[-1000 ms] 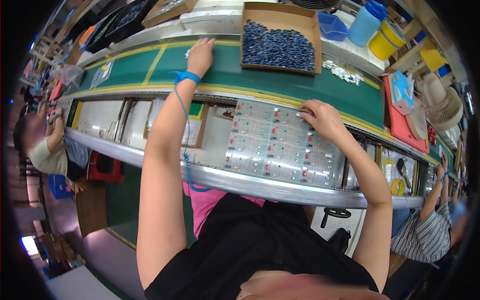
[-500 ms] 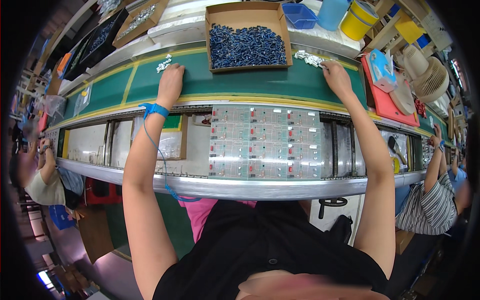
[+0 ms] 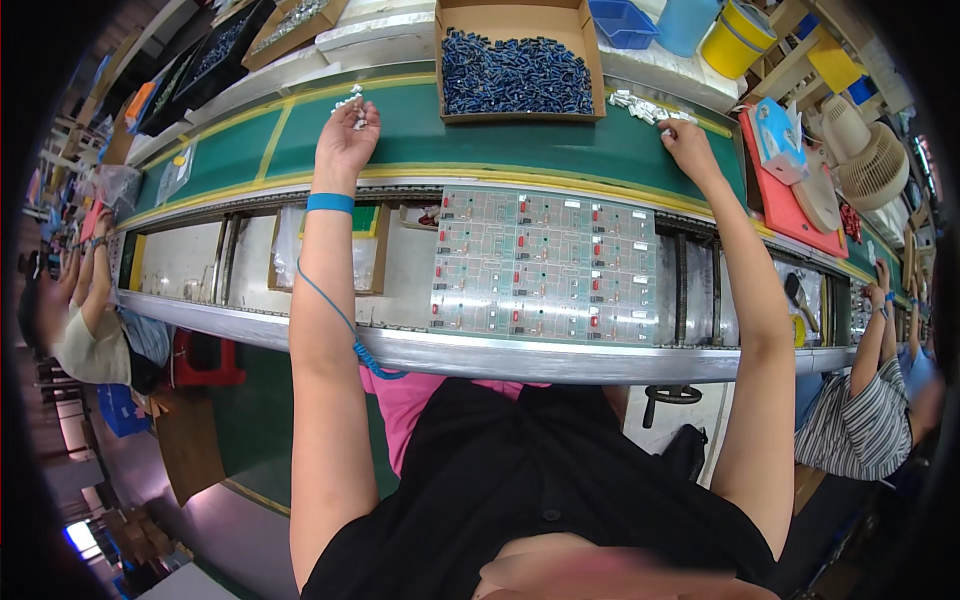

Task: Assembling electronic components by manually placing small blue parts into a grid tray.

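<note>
My left hand (image 3: 348,142) is turned palm up at the left of the green belt, its fingers curled round a few small white block-shaped components (image 3: 360,122). Behind its fingertips lie more white pieces (image 3: 352,95). On the right, my right hand (image 3: 690,146) has its fingertips pinched on a small white component at the near edge of a loose white pile (image 3: 640,106). Between my arms, a panel of green circuit boards (image 3: 543,265) rests across the rails, fitted with red, black and white parts. A blue wrist strap (image 3: 330,203) with a coiled cord circles my left wrist.
A cardboard box (image 3: 525,117) of dark blue cylindrical components stands behind the belt (image 3: 540,150). At the right are a red board (image 3: 800,215), a tissue pack (image 3: 780,140) and a fan (image 3: 868,165). A metal rail (image 3: 540,362) runs before me. Other people work at both sides.
My left hand has turned from palm down to palm up, with white components now showing in it. My right hand stays by its pile, fingers slightly shifted. The whole view has shifted a little.
</note>
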Available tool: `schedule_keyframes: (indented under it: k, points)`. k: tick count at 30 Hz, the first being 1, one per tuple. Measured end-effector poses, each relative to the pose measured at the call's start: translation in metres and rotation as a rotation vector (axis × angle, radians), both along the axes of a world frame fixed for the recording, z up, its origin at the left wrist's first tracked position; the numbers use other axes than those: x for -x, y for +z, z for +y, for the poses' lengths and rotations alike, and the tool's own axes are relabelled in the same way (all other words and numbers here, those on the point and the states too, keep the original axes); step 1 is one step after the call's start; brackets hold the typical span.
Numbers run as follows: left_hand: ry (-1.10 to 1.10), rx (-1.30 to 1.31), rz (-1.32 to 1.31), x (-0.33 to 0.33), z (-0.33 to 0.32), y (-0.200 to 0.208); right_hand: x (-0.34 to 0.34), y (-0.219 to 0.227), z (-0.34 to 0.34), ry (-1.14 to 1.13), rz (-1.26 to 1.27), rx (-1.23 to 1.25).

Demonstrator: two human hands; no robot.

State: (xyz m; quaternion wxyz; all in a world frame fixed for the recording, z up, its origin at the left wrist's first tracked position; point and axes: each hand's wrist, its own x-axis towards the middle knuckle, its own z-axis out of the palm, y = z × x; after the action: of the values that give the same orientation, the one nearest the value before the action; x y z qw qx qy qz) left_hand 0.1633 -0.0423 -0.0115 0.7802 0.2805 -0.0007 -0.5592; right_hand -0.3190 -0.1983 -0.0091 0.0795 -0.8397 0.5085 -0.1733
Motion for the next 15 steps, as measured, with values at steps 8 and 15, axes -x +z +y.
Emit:
schedule_keyframes:
  k: [8,15]
  points:
    - [-0.079,0.017,-0.243,0.037,0.023,0.02,-0.023,0.039,0.068,0.166,-0.14,-0.086]
    - [-0.163,-0.081,-0.584,0.072,0.037,0.026,-0.059,0.051,0.145,0.287,-0.234,-0.414]
